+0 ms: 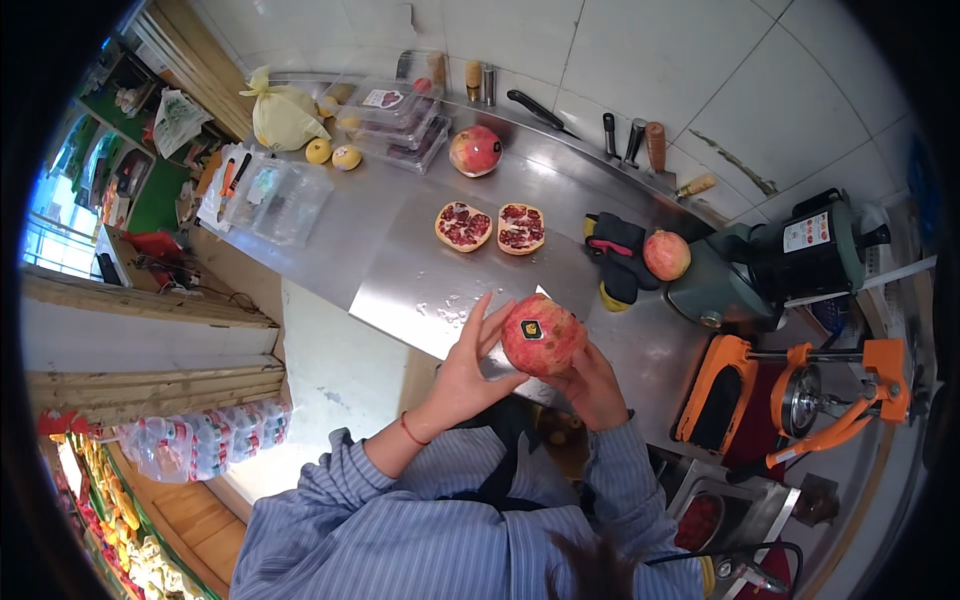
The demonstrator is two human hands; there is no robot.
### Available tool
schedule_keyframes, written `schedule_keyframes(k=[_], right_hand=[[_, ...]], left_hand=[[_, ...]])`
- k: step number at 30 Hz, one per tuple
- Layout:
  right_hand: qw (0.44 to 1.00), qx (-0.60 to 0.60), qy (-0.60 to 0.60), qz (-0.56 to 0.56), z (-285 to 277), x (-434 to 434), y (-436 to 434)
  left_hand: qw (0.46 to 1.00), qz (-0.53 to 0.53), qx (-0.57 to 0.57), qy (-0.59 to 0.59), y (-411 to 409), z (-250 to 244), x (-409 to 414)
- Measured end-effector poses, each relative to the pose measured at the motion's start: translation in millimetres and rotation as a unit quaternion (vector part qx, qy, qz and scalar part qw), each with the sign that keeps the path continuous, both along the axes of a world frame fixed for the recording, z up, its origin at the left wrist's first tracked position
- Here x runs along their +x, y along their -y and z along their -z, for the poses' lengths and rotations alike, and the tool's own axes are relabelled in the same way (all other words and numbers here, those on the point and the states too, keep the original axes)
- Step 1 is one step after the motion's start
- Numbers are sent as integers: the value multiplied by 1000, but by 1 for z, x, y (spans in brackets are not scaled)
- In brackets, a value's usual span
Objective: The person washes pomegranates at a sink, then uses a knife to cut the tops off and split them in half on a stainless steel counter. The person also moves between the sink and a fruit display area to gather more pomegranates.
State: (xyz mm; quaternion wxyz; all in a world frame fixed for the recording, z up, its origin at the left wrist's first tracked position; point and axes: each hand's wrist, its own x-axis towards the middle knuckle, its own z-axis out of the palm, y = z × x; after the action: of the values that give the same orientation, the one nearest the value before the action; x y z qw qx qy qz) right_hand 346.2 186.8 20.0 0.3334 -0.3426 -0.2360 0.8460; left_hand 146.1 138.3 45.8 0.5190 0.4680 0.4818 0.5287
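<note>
Between my two hands, above the near edge of the steel counter [405, 292], is a whole red pomegranate [541, 337] with a small dark sticker. My left hand [474, 364] holds its left side, thumb below and fingers raised along it. Under its right side curls my right hand [592, 382], part of the fingers hidden by the fruit. Farther back on the counter lie two pomegranate halves [463, 226] [520, 229], cut faces up with the seeds showing. Another whole pomegranate [475, 151] sits behind them. One more pomegranate [667, 255] rests by dark gloves [621, 255] to the right.
A juicer [795, 247] and an orange hand press [810, 397] stand at the right. Knives [536, 109] and other handled tools line the wall. Stacked clear fruit boxes [397, 120], yellow fruit [319, 151], a tied bag [286, 116] and orange-handled cutters [227, 180] occupy the far left.
</note>
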Motion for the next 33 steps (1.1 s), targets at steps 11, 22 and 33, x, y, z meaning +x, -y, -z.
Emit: schedule_keyframes(k=[11,22,33], right_hand=[[962,197,-78,-173,-51,7,-16],[945,289,152,20,-90,-3,19],[967,242,72,26,-85,-13,37]], left_hand=[[983,165,56,-51,3,-38,-39],[964,-83,188,-169,10,-46,-1],[856,-145,345,-355,15,-44,3]])
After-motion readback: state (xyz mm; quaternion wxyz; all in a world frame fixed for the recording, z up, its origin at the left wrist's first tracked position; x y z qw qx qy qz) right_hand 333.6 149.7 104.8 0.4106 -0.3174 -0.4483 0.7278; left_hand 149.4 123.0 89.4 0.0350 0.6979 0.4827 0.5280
